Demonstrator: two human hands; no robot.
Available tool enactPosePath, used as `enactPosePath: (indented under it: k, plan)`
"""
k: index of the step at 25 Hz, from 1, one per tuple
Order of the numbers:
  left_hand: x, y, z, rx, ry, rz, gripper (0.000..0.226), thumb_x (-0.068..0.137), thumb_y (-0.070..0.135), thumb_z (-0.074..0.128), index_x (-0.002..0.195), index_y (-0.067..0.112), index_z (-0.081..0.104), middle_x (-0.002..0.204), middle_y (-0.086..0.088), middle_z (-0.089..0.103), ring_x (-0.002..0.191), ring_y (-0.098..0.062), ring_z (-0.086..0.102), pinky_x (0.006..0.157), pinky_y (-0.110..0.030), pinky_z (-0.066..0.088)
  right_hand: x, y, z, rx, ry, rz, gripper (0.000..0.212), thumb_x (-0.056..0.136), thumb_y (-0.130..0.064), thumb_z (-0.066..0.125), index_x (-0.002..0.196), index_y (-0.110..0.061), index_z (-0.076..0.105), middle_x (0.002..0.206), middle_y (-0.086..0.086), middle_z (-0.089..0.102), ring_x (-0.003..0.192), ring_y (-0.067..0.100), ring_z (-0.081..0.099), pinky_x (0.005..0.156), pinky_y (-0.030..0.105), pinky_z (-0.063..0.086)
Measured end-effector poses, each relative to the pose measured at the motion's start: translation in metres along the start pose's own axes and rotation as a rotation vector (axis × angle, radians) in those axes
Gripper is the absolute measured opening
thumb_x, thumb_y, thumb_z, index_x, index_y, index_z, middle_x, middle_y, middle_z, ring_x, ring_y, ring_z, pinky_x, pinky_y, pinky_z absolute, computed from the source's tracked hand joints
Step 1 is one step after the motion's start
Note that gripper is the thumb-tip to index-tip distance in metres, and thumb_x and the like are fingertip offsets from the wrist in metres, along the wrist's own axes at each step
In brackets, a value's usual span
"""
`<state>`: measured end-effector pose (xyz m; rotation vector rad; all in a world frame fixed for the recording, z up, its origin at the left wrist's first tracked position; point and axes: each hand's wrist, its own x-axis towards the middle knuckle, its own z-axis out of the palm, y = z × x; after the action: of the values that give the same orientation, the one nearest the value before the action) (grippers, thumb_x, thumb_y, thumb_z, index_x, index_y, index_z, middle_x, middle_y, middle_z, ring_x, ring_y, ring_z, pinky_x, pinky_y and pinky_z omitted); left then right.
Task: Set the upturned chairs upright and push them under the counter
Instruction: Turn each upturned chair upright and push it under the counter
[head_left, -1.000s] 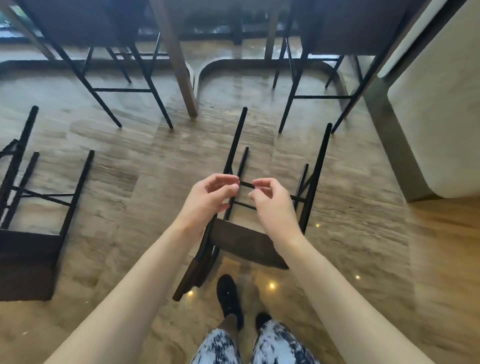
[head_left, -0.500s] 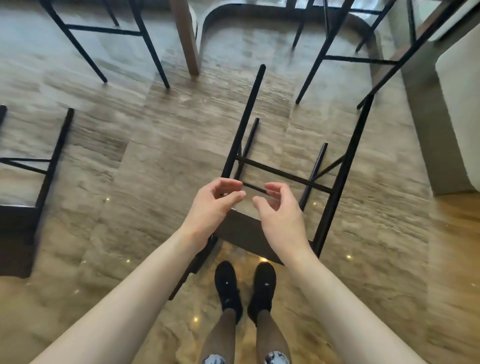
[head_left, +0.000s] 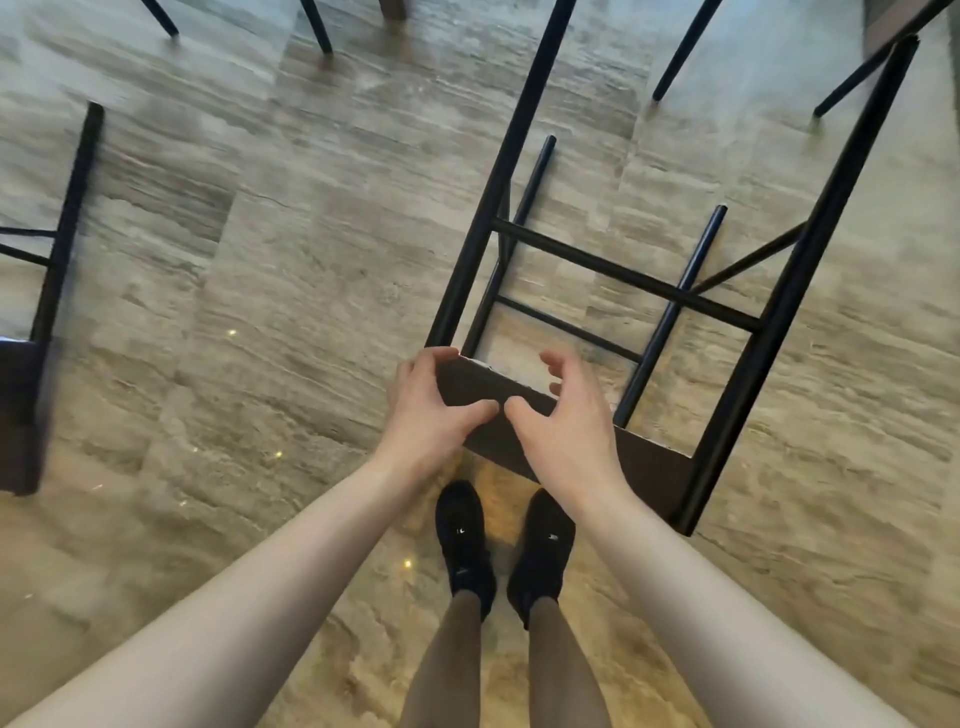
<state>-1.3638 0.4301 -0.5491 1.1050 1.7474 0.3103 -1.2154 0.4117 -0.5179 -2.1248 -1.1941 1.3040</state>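
The tipped-over chair (head_left: 644, 291) lies on the stone floor (head_left: 291, 218) right in front of the person, seat end nearest their black shoes (head_left: 462, 540), black legs pointing away toward the top of the view. A second ago both hands hovered at the thin lower rung between the legs; now they have come down and back to the dark seat (head_left: 644, 462). The left hand (head_left: 431, 410) wraps the seat's near-left corner, fingers curled over the far edge and thumb lying along the near face, so its grip is clamped on the seat. The right hand (head_left: 566, 421) sits just beside it, thumb touching the seat's near face, fingers spread and bent above the far edge; whether those fingers have reached the seat I cannot tell, and the grip looks apart.

The view has also dropped closer: the chair fills more of the frame than it did half a second ago, and the upright chairs at the far side now show only as leg tips (head_left: 675, 57) at the top edge. Another overturned chair (head_left: 57, 244) lies well apart at the left edge, motion-blurred, cut off more than before.
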Motion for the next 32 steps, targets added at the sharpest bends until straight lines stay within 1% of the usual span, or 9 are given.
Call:
enactPosePath:
  k: [2, 5, 9, 13, 18, 21, 23, 27, 32]
  plan:
    - [0.018, -0.013, 0.004, 0.116, 0.038, -0.01, 0.08, 0.068, 0.038, 0.081, 0.137, 0.031, 0.042, 0.127, 0.006, 0.037, 0.128, -0.018, 0.037, 0.094, -0.024, 0.033, 0.008, 0.016, 0.004, -0.059, -0.031, 0.018, 0.064, 0.082, -0.031, 0.066, 0.14, -0.032, 0.038, 0.142, -0.01, 0.041, 0.129, 0.01, 0.041, 0.093, 0.024, 0.034]
    - [0.043, -0.03, 0.011, 0.335, 0.044, -0.088, 0.104, 0.066, 0.027, 0.084, 0.15, 0.026, 0.023, 0.148, -0.005, 0.027, 0.137, -0.03, 0.029, 0.108, -0.041, 0.034, 0.026, 0.038, 0.011, -0.159, -0.037, 0.045, 0.073, 0.079, -0.023, 0.071, 0.143, -0.028, 0.036, 0.146, -0.004, 0.036, 0.135, 0.016, 0.036, 0.093, 0.025, 0.032]
    - [0.055, -0.051, 0.018, 0.5, -0.089, -0.228, 0.121, 0.069, 0.011, 0.082, 0.155, 0.021, -0.002, 0.154, -0.012, 0.023, 0.14, -0.037, 0.028, 0.11, -0.053, 0.035, 0.031, 0.061, 0.024, -0.269, -0.092, 0.065, 0.08, 0.076, -0.02, 0.074, 0.144, -0.026, 0.033, 0.144, 0.0, 0.033, 0.132, 0.022, 0.036, 0.099, 0.034, 0.046]
    - [0.058, -0.067, 0.026, 0.601, -0.066, -0.216, 0.099, 0.074, 0.005, 0.075, 0.152, 0.013, 0.014, 0.147, -0.014, 0.031, 0.134, -0.037, 0.033, 0.105, -0.05, 0.041, 0.036, 0.079, 0.031, -0.341, -0.121, 0.037, 0.083, 0.076, -0.021, 0.073, 0.145, -0.026, 0.029, 0.142, 0.0, 0.031, 0.132, 0.022, 0.034, 0.102, 0.038, 0.045]
    - [0.06, -0.089, 0.03, 0.545, -0.072, -0.292, 0.08, 0.074, -0.001, 0.07, 0.139, 0.018, 0.026, 0.128, -0.014, 0.044, 0.108, -0.041, 0.056, 0.089, -0.053, 0.053, 0.044, 0.093, 0.036, -0.51, -0.104, -0.051, 0.091, 0.073, -0.029, 0.077, 0.148, -0.024, 0.026, 0.147, 0.004, 0.03, 0.135, 0.026, 0.033, 0.108, 0.043, 0.035]
    - [0.062, -0.099, 0.028, 0.589, -0.043, -0.38, 0.054, 0.076, 0.002, 0.072, 0.115, 0.014, 0.037, 0.108, -0.013, 0.054, 0.103, -0.039, 0.06, 0.084, -0.049, 0.056, 0.044, 0.1, 0.038, -0.765, -0.186, -0.065, 0.113, 0.068, -0.041, 0.08, 0.153, -0.023, 0.008, 0.154, 0.01, 0.017, 0.144, 0.031, 0.018, 0.114, 0.058, 0.015]
    - [0.061, -0.106, 0.025, 0.598, -0.042, -0.424, 0.048, 0.074, 0.009, 0.077, 0.105, 0.012, 0.042, 0.098, -0.01, 0.056, 0.1, -0.036, 0.062, 0.081, -0.042, 0.055, 0.038, 0.109, 0.041, -0.927, -0.216, -0.111, 0.126, 0.068, -0.045, 0.082, 0.154, -0.022, -0.007, 0.157, 0.014, 0.006, 0.147, 0.033, 0.006, 0.113, 0.064, 0.01]
    - [0.059, -0.119, 0.025, 0.598, 0.007, -0.351, 0.042, 0.071, 0.018, 0.079, 0.099, 0.01, 0.049, 0.087, -0.011, 0.065, 0.082, -0.034, 0.067, 0.076, -0.044, 0.056, 0.036, 0.126, 0.051, -1.067, -0.122, -0.198, 0.128, 0.072, -0.032, 0.08, 0.153, -0.018, -0.018, 0.156, 0.019, 0.003, 0.146, 0.038, 0.004, 0.112, 0.066, 0.008]
    - [0.059, -0.126, 0.023, 0.673, 0.019, -0.246, 0.036, 0.071, 0.015, 0.069, 0.097, 0.013, 0.044, 0.079, -0.007, 0.06, 0.077, -0.031, 0.063, 0.072, -0.041, 0.052, 0.039, 0.139, 0.056, -1.161, -0.086, -0.208, 0.131, 0.069, -0.026, 0.082, 0.153, -0.019, -0.018, 0.155, 0.022, 0.006, 0.143, 0.046, 0.008, 0.111, 0.069, 0.012]
